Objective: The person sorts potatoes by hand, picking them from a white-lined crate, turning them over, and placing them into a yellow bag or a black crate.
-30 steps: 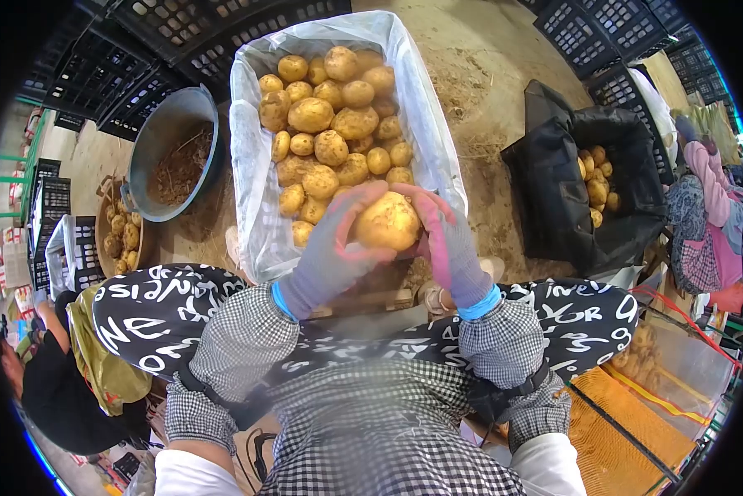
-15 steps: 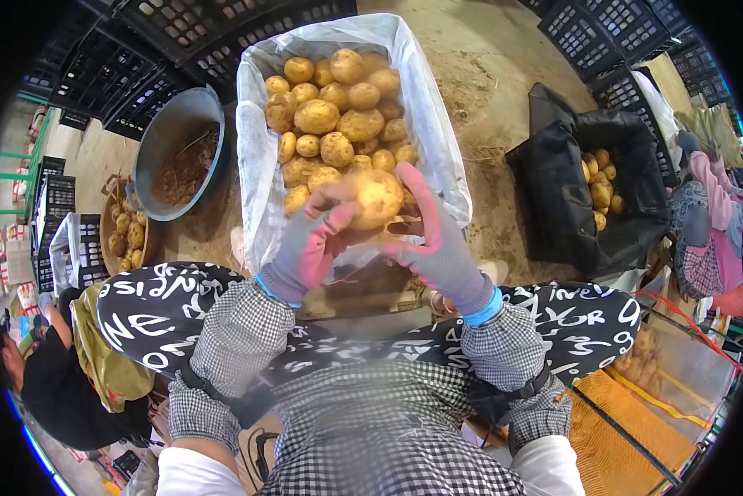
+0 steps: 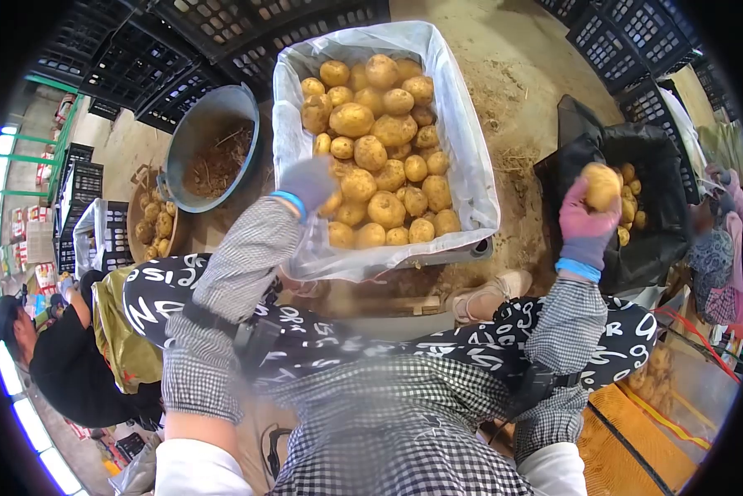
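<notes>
The right hand (image 3: 586, 219), gloved in grey and pink, is grasping a large potato (image 3: 603, 187), fingers curling around its lower side. Hand and potato are hovering by the left edge of a black-lined crate (image 3: 662, 161), partly covering the view inside; how high above it they are is hard to tell. Smaller potatoes (image 3: 628, 198) are lying in that crate, showing just beyond the held one.

The left hand (image 3: 308, 182) is hanging over the left edge of a white-lined crate (image 3: 473, 165), about midway along, its fingers pointing inward at the potato pile (image 3: 388, 153). It is blurring, so whether it is gripping or merely touching a potato cannot be told. The pile is spreading from near the far edge almost to the near edge, and the lining is draping over the rim all round.

Past the left edge of the white-lined crate, a blue-grey basin (image 3: 188, 142) is holding brown soil, and a round basket (image 3: 136, 221) is standing close beside it with more potatoes inside. Stacked black crates (image 3: 181, 37) are rising behind the basin. A person in black (image 3: 78, 364) is leaning at the far left, and another in pink (image 3: 733, 223) is appearing beyond the right edge of the black-lined crate.
</notes>
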Action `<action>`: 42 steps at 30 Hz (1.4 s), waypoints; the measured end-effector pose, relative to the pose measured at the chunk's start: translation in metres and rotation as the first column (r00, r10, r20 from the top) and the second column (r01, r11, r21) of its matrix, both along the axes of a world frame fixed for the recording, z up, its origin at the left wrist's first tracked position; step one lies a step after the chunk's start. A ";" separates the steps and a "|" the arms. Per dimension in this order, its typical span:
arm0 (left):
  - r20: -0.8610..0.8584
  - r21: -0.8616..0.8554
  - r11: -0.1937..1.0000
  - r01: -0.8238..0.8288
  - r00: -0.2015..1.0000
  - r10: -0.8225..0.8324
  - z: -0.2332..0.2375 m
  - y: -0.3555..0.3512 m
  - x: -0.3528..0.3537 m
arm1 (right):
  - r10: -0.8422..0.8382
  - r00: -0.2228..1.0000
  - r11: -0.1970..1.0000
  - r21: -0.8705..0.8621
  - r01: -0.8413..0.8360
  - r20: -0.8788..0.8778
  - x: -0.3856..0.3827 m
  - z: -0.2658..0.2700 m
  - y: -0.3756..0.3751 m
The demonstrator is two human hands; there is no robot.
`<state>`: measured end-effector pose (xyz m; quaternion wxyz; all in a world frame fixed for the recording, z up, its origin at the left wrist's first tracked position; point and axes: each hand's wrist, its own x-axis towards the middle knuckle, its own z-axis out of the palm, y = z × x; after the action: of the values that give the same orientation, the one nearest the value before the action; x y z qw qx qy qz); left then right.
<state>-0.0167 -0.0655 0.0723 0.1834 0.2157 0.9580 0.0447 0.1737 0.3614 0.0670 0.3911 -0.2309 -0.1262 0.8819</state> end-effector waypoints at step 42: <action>0.386 0.832 0.479 -0.279 0.912 -0.141 0.034 0.054 0.122 | 0.396 0.761 0.253 0.736 -0.628 0.513 0.000 0.032 -0.204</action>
<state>0.1057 -0.0114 0.1067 0.2390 0.2246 0.7484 0.5765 0.1740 0.1572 0.0992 0.1235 -0.0366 -0.6735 0.7279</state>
